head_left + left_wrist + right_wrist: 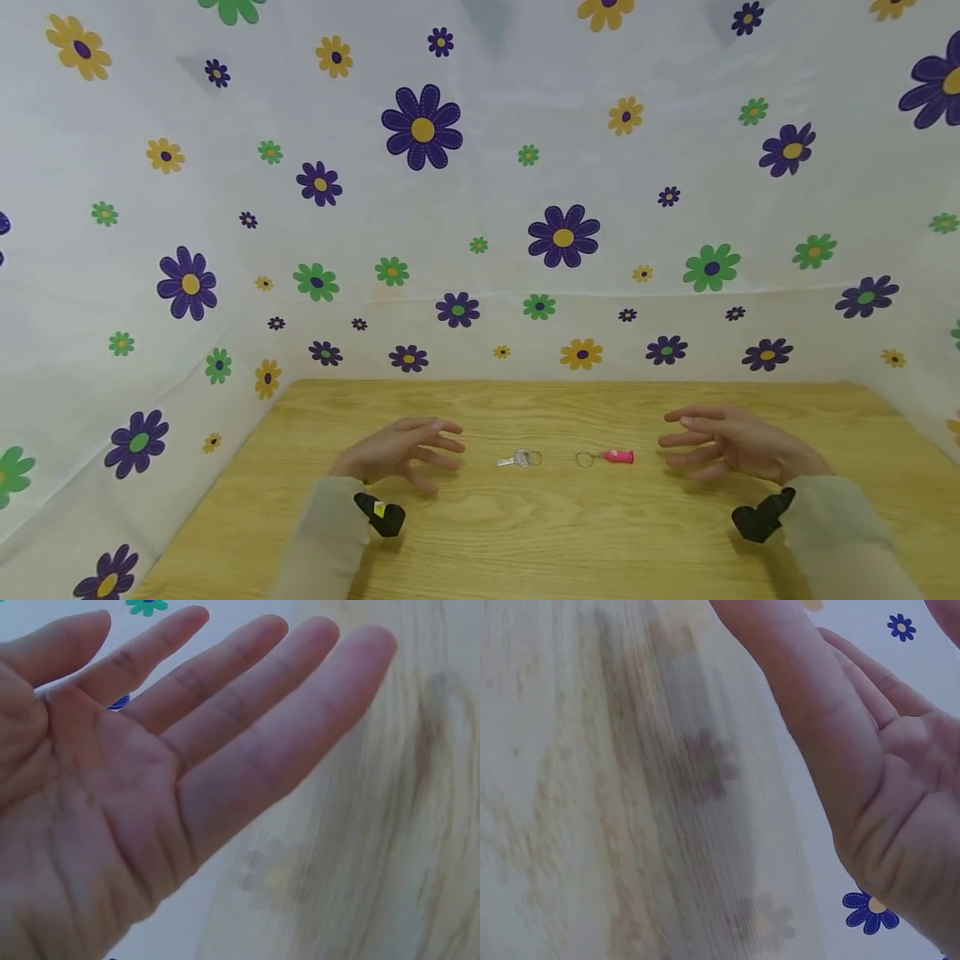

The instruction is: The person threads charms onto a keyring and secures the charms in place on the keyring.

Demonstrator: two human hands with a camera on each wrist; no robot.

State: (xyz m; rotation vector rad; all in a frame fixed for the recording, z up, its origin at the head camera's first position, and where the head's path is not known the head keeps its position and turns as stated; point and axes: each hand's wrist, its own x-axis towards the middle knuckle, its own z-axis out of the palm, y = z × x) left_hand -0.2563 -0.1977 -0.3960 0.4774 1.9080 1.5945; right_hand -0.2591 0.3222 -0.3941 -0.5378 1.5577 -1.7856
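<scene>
From afar I'm hovering the left grip (pixel 405 451) and right grip (pixel 738 447) over the table (pixel 540 533), fingers apart, silver key (pixel 517 459) lying there between them, nearer the left, pink keychain (pixel 618 457) lying nearer the right

The far and side edges of the wood-grained worktop (pixel 555 533) are bordered by white sheeting (pixel 480 183), patterned with multicoloured flowers (pixel 422 130).

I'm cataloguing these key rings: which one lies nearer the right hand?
The one with the pink fob; the other, bearing a silver key, lies nearer the left hand.
</scene>
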